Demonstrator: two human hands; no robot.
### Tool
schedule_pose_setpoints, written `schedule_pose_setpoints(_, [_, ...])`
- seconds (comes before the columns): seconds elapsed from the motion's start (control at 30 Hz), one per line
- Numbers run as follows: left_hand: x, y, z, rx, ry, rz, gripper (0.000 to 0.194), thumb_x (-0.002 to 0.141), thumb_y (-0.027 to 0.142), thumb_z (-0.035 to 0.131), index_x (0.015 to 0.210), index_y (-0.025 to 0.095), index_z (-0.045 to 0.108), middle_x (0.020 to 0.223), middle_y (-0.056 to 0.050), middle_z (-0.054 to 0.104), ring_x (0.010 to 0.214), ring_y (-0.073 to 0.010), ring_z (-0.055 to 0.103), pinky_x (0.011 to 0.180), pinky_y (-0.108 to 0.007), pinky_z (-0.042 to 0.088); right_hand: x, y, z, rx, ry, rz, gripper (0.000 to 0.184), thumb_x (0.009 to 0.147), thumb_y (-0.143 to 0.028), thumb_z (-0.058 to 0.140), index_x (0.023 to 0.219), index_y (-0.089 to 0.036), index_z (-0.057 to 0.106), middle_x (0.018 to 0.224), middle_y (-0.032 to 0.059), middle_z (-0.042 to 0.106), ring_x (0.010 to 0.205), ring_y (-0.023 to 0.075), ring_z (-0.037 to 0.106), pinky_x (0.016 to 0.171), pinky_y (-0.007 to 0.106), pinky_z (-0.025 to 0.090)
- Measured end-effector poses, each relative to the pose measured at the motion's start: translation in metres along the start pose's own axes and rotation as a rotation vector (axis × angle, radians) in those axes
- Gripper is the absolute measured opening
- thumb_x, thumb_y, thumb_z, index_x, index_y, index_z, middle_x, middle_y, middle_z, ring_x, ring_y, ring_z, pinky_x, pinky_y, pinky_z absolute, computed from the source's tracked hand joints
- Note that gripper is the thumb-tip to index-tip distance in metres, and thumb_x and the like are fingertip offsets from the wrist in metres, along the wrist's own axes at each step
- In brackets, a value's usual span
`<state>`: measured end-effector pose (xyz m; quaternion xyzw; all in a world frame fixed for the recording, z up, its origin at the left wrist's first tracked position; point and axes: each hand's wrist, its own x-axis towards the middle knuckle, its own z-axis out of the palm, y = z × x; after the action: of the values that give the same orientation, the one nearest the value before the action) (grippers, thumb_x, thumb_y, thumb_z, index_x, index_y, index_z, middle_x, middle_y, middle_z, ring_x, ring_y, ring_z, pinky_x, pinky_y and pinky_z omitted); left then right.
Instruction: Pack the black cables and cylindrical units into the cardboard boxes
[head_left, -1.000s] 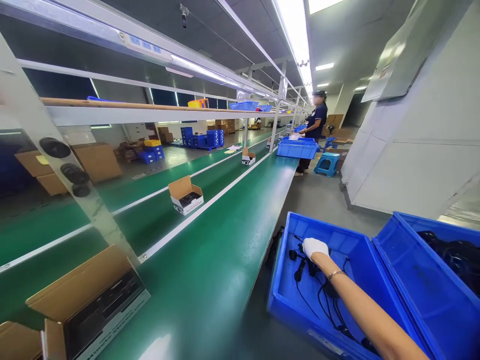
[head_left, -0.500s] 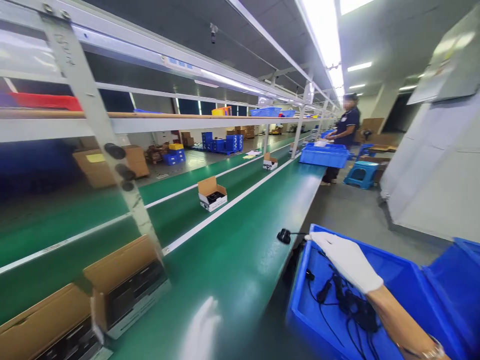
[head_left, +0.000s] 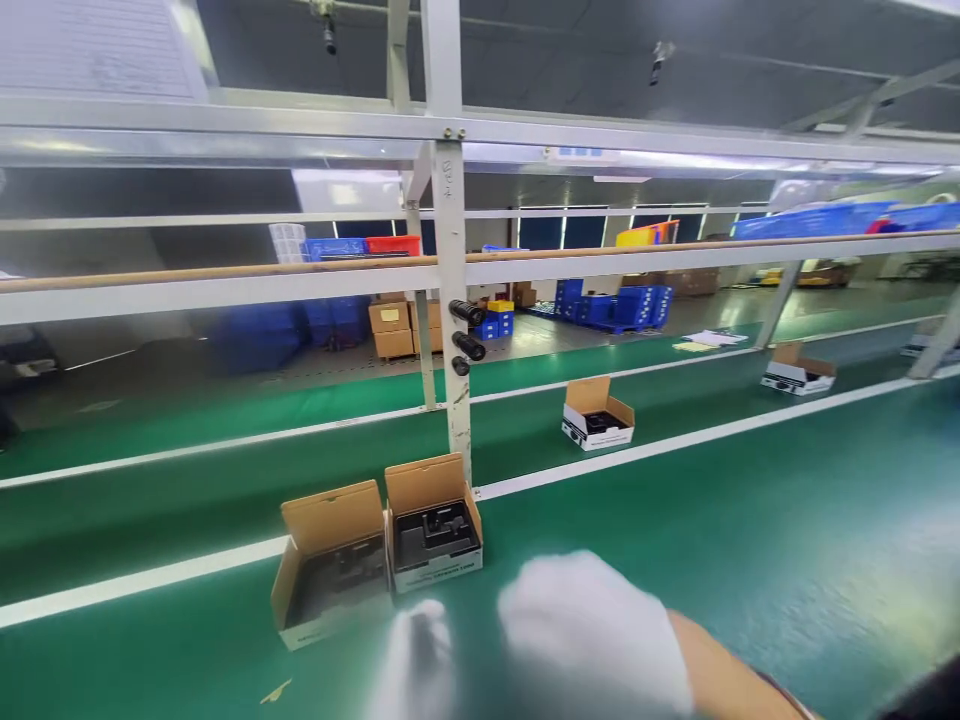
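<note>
My right hand [head_left: 596, 635], in a white glove, is over the green work surface [head_left: 720, 520] right of the near boxes. It looks rounded and closed; blur and the hand itself hide whatever it holds. My left hand [head_left: 415, 665], also white-gloved, is just in front of the near boxes, its fingers smeared by motion. An open carton with a black tray insert [head_left: 436, 535] stands closest to both hands, its brown lid up. Touching its left side is a second open carton [head_left: 337, 570], blurred, with dark contents.
A metal post [head_left: 454, 420] rises behind the near cartons, carrying black knobs. More open boxes [head_left: 598, 425] sit farther along the belt. A shelf rail [head_left: 225, 295] crosses above. A small yellowish scrap [head_left: 276, 691] lies at the front left.
The view has swung left from the blue bin to the cartons. My right hand, which held a black cable with a plug over the bin, is now above the green surface near my left hand.
</note>
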<state>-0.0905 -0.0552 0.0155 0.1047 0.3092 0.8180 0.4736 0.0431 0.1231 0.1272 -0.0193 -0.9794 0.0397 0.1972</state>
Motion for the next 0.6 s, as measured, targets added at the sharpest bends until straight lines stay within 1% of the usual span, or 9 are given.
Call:
schedule_pose_setpoints(0.03, [0.000, 0.008, -0.001, -0.046, 0.030, 0.058, 0.025, 0.078, 0.039, 0.072, 0.091, 0.018, 0.064, 0.059, 0.005, 0.055, 0.037, -0.0026, 0.036, 0.045, -0.017, 0.041, 0.032, 0.015, -0.004, 0.004, 0.034, 0.059, 0.026, 0.091, -0.033, 0.049, 0.072, -0.025, 0.064, 0.070, -0.0026, 0.062, 0.064, 0.0137, 0.056, 0.057, 0.024, 0.040])
schedule_pose_setpoints(0.13, [-0.001, 0.018, 0.003, -0.086, 0.074, 0.181, 0.025, 0.077, 0.038, 0.074, 0.082, 0.019, 0.059, 0.047, 0.010, 0.042, 0.032, -0.0022, 0.029, 0.042, -0.016, 0.038, 0.128, 0.061, -0.015, 0.132, 0.378, 0.372, 0.015, 0.088, -0.034, 0.053, 0.089, -0.023, 0.063, 0.089, 0.0011, 0.065, 0.081, 0.0163, 0.059, 0.072, 0.028, 0.045])
schedule_pose_setpoints(0.2, [-0.002, 0.020, 0.007, -0.072, 0.082, 0.214, 0.027, 0.077, 0.039, 0.074, 0.075, 0.019, 0.055, 0.045, 0.010, 0.041, 0.034, -0.0036, 0.033, 0.041, -0.016, 0.035, 0.179, 0.083, -0.015, 0.225, 0.566, 0.473, 0.028, 0.079, -0.039, 0.064, 0.100, -0.020, 0.060, 0.094, 0.0034, 0.064, 0.086, 0.0183, 0.060, 0.079, 0.031, 0.046])
schedule_pose_setpoints(0.27, [-0.002, 0.023, 0.011, -0.048, 0.067, 0.238, 0.031, 0.077, 0.041, 0.073, 0.071, 0.019, 0.052, 0.046, 0.008, 0.044, 0.037, -0.0050, 0.038, 0.042, -0.017, 0.035, 0.211, 0.094, -0.012, 0.266, 0.667, 0.515, 0.040, 0.074, -0.042, 0.069, 0.105, -0.019, 0.058, 0.094, 0.0041, 0.064, 0.085, 0.0199, 0.061, 0.078, 0.033, 0.048])
schedule_pose_setpoints(0.33, [-0.002, 0.028, 0.014, -0.002, 0.027, 0.251, 0.034, 0.079, 0.046, 0.069, 0.070, 0.018, 0.053, 0.046, 0.006, 0.047, 0.039, -0.0070, 0.043, 0.043, -0.019, 0.036, 0.225, 0.096, -0.008, 0.258, 0.711, 0.517, 0.041, 0.073, -0.043, 0.069, 0.105, -0.019, 0.058, 0.093, 0.0045, 0.065, 0.084, 0.0209, 0.061, 0.077, 0.034, 0.049])
schedule_pose_setpoints(0.4, [-0.001, 0.036, 0.018, 0.049, 0.010, 0.238, 0.036, 0.081, 0.052, 0.065, 0.073, 0.018, 0.053, 0.046, 0.005, 0.048, 0.044, -0.0105, 0.050, 0.047, -0.021, 0.041, 0.227, 0.095, -0.008, 0.242, 0.726, 0.479, 0.036, 0.076, -0.042, 0.066, 0.104, -0.020, 0.059, 0.093, 0.0048, 0.066, 0.085, 0.0209, 0.062, 0.078, 0.034, 0.049])
schedule_pose_setpoints(0.5, [0.004, 0.046, 0.027, 0.072, 0.063, 0.184, 0.041, 0.080, 0.059, 0.061, 0.079, 0.019, 0.053, 0.052, 0.005, 0.049, 0.056, -0.0145, 0.059, 0.051, -0.023, 0.048, 0.218, 0.092, -0.019, 0.303, 0.693, 0.409, 0.028, 0.079, -0.042, 0.063, 0.097, -0.020, 0.063, 0.090, 0.0044, 0.068, 0.083, 0.0189, 0.062, 0.080, 0.032, 0.048])
schedule_pose_setpoints(0.53, [0.007, 0.048, 0.030, 0.067, 0.085, 0.170, 0.042, 0.080, 0.061, 0.060, 0.081, 0.020, 0.052, 0.056, 0.005, 0.049, 0.055, -0.0133, 0.058, 0.048, -0.022, 0.046, 0.212, 0.090, -0.024, 0.351, 0.672, 0.421, 0.029, 0.079, -0.043, 0.062, 0.096, -0.020, 0.063, 0.087, 0.0038, 0.068, 0.081, 0.0181, 0.062, 0.080, 0.031, 0.048])
schedule_pose_setpoints(0.6, [0.014, 0.049, 0.036, 0.033, 0.091, 0.160, 0.043, 0.079, 0.064, 0.058, 0.084, 0.021, 0.051, 0.064, 0.006, 0.049, 0.045, -0.0066, 0.049, 0.037, -0.015, 0.035, 0.194, 0.080, -0.034, 0.486, 0.591, 0.454, 0.033, 0.082, -0.049, 0.058, 0.094, -0.018, 0.063, 0.076, 0.0019, 0.067, 0.070, 0.0162, 0.061, 0.074, 0.030, 0.048])
